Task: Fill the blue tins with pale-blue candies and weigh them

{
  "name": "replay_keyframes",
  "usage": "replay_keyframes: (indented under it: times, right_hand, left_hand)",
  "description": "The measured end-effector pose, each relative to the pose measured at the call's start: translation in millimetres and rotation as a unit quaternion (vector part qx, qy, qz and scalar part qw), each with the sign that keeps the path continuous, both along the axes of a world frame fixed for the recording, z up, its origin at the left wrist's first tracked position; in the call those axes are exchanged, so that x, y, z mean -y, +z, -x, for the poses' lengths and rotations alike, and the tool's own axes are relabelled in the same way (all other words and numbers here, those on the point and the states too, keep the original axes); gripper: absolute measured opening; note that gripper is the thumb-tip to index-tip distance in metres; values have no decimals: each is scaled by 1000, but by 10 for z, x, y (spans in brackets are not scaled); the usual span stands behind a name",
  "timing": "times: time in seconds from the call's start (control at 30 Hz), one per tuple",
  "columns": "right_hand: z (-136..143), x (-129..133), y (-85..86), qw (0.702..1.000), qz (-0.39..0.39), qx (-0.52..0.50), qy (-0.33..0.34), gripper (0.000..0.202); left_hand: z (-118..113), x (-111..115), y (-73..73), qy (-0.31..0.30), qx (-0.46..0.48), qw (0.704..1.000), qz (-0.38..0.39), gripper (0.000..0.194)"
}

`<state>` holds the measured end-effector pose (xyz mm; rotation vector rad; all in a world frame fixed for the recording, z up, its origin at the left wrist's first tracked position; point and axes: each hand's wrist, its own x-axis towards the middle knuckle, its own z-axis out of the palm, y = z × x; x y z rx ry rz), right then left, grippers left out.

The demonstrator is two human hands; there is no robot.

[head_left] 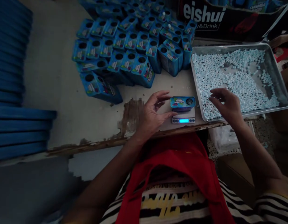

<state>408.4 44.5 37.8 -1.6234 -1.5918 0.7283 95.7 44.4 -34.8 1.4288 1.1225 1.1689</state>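
Note:
A blue tin (177, 102) with a dark round opening in its top stands on a small digital scale (173, 120), whose display is lit blue. Beside the tin is my left hand (154, 110), its fingers apart; the thumb reaches to the tin's near lower side, and whether it touches is unclear. Over the left part of a metal tray (242, 115) of small pale blue candies (242, 81), my right hand (228, 104) has thumb and forefinger curled toward each other in a pinch. Anything between those fingertips is too small to make out.
Many blue tins (136, 67) with round holes on top crowd the back of the worn table (59, 102). Stacked blue packs (22, 124) line the left side. A black printed carton (204, 21) stands behind the tray. The table's front edge is chipped.

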Motion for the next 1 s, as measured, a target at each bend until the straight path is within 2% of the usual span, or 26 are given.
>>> replay_keyframes:
  times: [0.1, 0.2, 0.47, 0.7, 0.9, 1.0]
  right_hand:
    - [119, 0, 148, 989, 59, -138, -16, 19]
    - [188, -27, 183, 976, 94, -194, -7, 23]
    - [157, -51, 186, 973, 118, -196, -1, 22]
    - [113, -97, 151, 954, 160, -250, -28, 22]
    - [37, -74, 127, 955, 150, -254, -21, 22]
    - [46, -47, 101, 950, 166, -264, -17, 24]
  left_hand:
    - [96, 15, 120, 10, -38, 999, -29, 84]
    - [123, 9, 167, 16, -70, 997, -39, 84]
    - [57, 12, 125, 13, -75, 994, -73, 79]
    - [-53, -11, 91, 12, -68, 997, -39, 79]
    - [-124, -26, 53, 4, -55, 998, -38, 76]
    - [-151, -51, 50, -14, -56, 998, -35, 61]
